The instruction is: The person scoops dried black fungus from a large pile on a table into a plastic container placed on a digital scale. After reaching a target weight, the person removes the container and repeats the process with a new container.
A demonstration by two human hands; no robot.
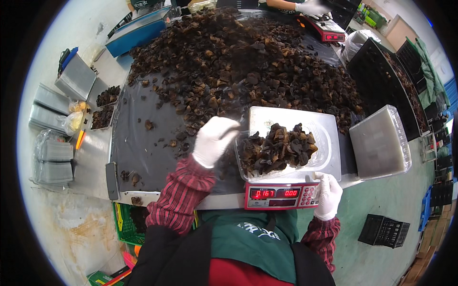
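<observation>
My left hand [214, 138], in a white glove, has curled fingers beside the upper left corner of a clear plastic container [242, 169]; what they hold, if anything, is hidden. The container holds dark brown wood ear fungus [279, 148] and rests askew on a silver-topped red digital scale [281, 112] with a lit display. My right hand [327, 193], also gloved, is closed at the scale's front right corner beside the keypad; I cannot make out what is in its fingers.
A fungus pile [238, 57] covers much of the dark-sheeted table. Stacked clear trays [379, 143] stand right, black crates [384, 231] beyond. Filled trays [102, 117] and a phone [112, 181] lie left. A green crate [124, 224] is below. Co-workers' gloved hand [310, 8] and torso [145, 5] show behind.
</observation>
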